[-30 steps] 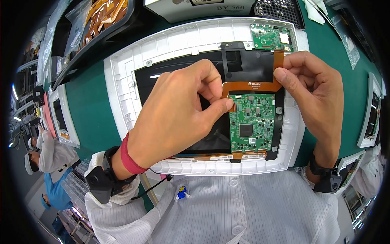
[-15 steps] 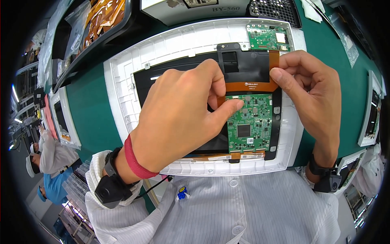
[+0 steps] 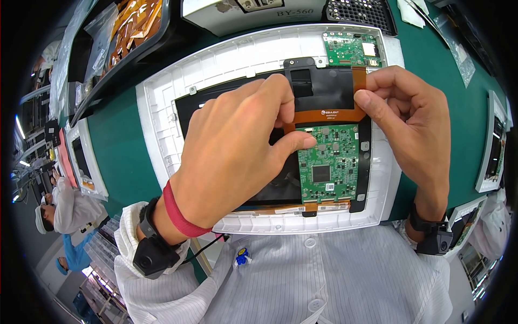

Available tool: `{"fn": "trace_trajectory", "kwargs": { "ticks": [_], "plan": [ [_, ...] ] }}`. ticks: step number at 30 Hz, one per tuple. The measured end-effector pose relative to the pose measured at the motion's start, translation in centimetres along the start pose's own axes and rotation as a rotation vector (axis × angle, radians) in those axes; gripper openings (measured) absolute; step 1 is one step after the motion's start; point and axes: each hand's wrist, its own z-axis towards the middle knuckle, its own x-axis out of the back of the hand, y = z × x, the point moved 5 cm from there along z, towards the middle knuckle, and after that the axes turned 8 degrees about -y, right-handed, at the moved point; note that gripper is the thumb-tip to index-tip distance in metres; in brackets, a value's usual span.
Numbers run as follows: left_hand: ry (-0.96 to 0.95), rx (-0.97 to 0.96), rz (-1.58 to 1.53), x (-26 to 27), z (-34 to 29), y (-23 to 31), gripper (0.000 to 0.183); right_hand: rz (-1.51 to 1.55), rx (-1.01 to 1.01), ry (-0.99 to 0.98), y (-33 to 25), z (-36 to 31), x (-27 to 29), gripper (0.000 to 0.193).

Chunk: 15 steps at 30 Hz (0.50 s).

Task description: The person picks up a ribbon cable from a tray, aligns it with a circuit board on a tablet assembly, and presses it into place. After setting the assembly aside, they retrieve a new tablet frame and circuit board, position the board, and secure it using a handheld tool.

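Note:
A white plastic frame with a black display panel lies in front of me. On it sit a large green circuit board and a smaller one at the far right corner. An orange flex cable runs along the top of the large board and bends up toward the small one. My right hand pinches this cable at its right bend between thumb and forefinger. My left hand is at the cable's left end, its thumb over the large board's upper left corner; its curled fingers hide what they grip.
A black tray with several orange flex cables stands at the far left. Behind the frame are a white box-shaped device and a black perforated tray. Other framed panels lie at the sides. A co-worker is at the left.
Both hands and the frame appear slightly farther left in the picture. The left thumb has shifted a little left along the board edge; the right hand keeps its pinch on the cable.

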Motion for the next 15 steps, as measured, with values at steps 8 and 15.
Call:
{"fn": "trace_trajectory", "kwargs": {
  "ticks": [8,15],
  "plan": [
    [0.112,-0.048,0.078,0.1,-0.8,-0.1,0.045,0.022,0.006,0.003,-0.2,-0.1,-0.2,0.012],
    [0.224,-0.253,0.082,4.1,-2.3,-0.1,0.022,-0.003,0.015,0.01,0.0,0.3,0.0,0.014]
  ]
}}
